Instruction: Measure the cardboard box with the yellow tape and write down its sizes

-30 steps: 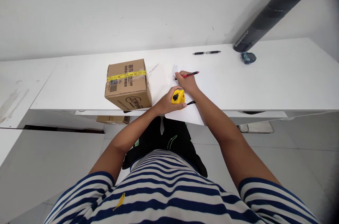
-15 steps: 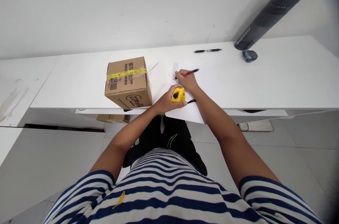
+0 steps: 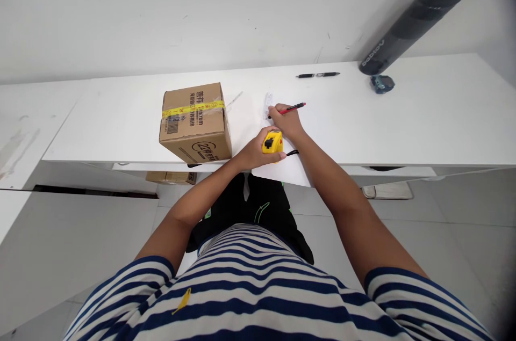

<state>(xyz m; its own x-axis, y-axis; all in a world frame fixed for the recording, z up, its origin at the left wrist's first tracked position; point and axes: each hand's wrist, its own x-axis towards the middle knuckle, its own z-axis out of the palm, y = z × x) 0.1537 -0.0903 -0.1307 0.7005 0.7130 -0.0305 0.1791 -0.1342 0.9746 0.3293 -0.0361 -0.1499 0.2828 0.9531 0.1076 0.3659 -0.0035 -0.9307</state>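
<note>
My left hand [image 3: 258,149] is closed around a yellow tape measure [image 3: 273,142], whose black strap [image 3: 292,153] trails to the right. A red and black pen [image 3: 293,109] is pinched in my right hand [image 3: 286,120], its tip low over a sheet of white paper [image 3: 278,173]. Beside the pen tip lies a small pale patch [image 3: 267,106] with faint marks, too blurred to read. The paper's near corner hangs past the desk's front edge. Left of my hands stands a taped cardboard box [image 3: 195,123] with printed lettering.
A black pen [image 3: 318,75] lies farther back on the white desk [image 3: 427,126]. A tall dark cylinder [image 3: 403,24] leans by the wall, with a small dark blue object [image 3: 382,84] near its base. Another cardboard box [image 3: 171,176] shows below the desk.
The view has shifted slightly. Both hands keep their holds, and the right hand with the pen has moved very little.
</note>
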